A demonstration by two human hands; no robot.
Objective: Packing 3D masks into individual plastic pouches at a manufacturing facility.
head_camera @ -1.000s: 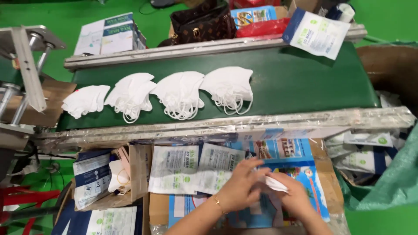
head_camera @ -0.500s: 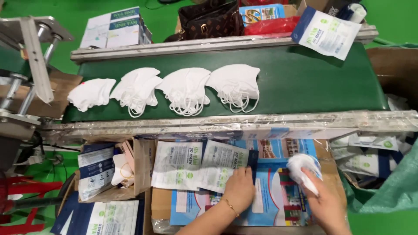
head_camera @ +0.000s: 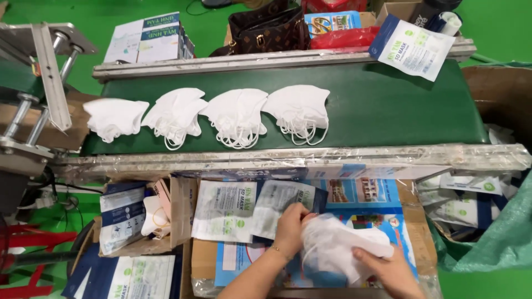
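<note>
The fingers of the left hand (head_camera: 291, 224) are curled down onto the top edge of a white-and-blue mask pouch (head_camera: 280, 207) low in the middle of the frame, pinching it, while the right hand (head_camera: 390, 271), at the bottom right, has its thumb and fingers closed around the lower edge of a stack of white face masks (head_camera: 338, 249), which it holds just beside the left hand and above the open cardboard box (head_camera: 202, 260). The two hands nearly touch at the stack. Inside that box lie flat pouches: a second pouch (head_camera: 224, 210) lies just left of the pinched one, both resting on blue printed sheets (head_camera: 366, 194) that line the box. To the lower left, a smaller carton (head_camera: 177, 210) holds more pouches (head_camera: 122, 216) standing on edge and a few loose white masks (head_camera: 154, 213). At the right edge of the frame a further heap of pouches (head_camera: 465, 199) sits in a green sack (head_camera: 499, 238). Above the box, across the middle of the frame, runs a dark green conveyor belt (head_camera: 388, 105) with a metal rail wrapped in clear film along its near side. Four piles of white masks (head_camera: 238, 113) lie in a row on the belt's left half, their ear loops hanging towards the rail, each close beside the next. One single pouch (head_camera: 413, 47) lies tilted over the belt's far rail at the upper right. Behind the belt, at the top of the frame, stand a brown handbag (head_camera: 269, 30) and printed cartons (head_camera: 149, 36).
</note>
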